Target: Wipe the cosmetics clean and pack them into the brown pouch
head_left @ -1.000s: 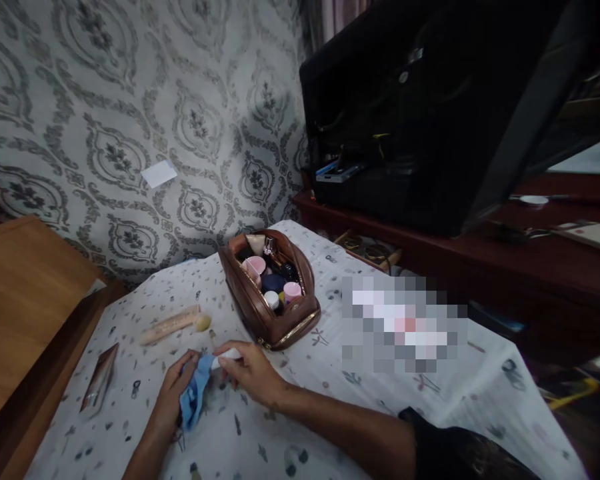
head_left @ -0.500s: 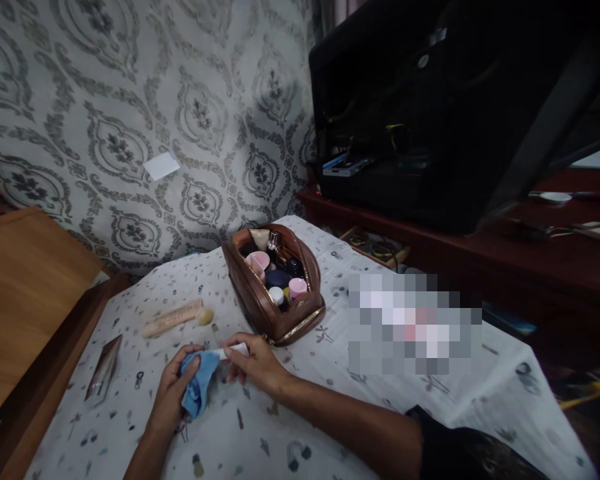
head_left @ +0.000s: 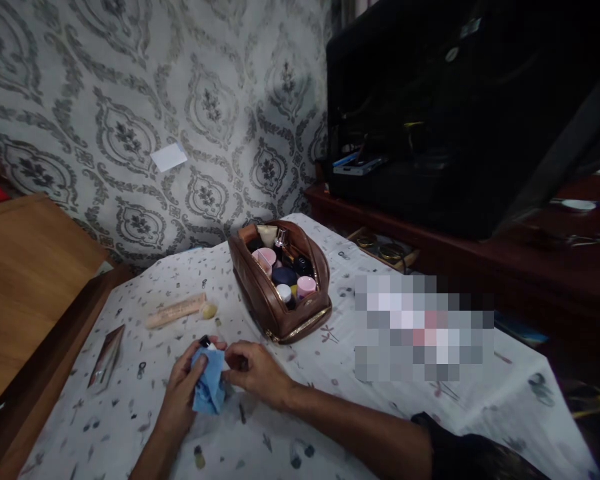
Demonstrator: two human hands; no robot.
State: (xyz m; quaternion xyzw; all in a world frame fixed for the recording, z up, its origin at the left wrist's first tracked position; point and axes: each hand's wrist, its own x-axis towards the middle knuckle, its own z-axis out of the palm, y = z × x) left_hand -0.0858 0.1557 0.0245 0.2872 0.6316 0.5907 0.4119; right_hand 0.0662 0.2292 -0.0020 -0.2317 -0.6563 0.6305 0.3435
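My left hand [head_left: 183, 377] is closed around a crumpled blue cloth [head_left: 210, 387], which is wrapped over a slim white tube [head_left: 212, 347]. The tube's black end [head_left: 205, 341] pokes out above the cloth, near my left fingertips. At the cloth's right edge, my right hand [head_left: 257, 373] pinches what looks like the tube's other white end; the cloth and fingers hide most of it. Just behind my hands stands a brown cosmetic bag [head_left: 280, 313], unzipped. Pink-lidded jars [head_left: 307, 287], a white-capped container [head_left: 284, 293] and other cosmetics fill it.
A peach tube [head_left: 177, 311] with a yellowish cap [head_left: 209, 311] and a brown-silver tube [head_left: 106, 360] lie to the left on the patterned white cloth [head_left: 145, 427]. A pixelated item [head_left: 425, 327] lies on the right. A black television [head_left: 430, 120] stands on the dark red cabinet [head_left: 380, 220].
The white tube has turned and shifted into the blue cloth, so its black end now shows above my left hand. My right hand has moved to the cloth's edge. The view has swung slightly left.
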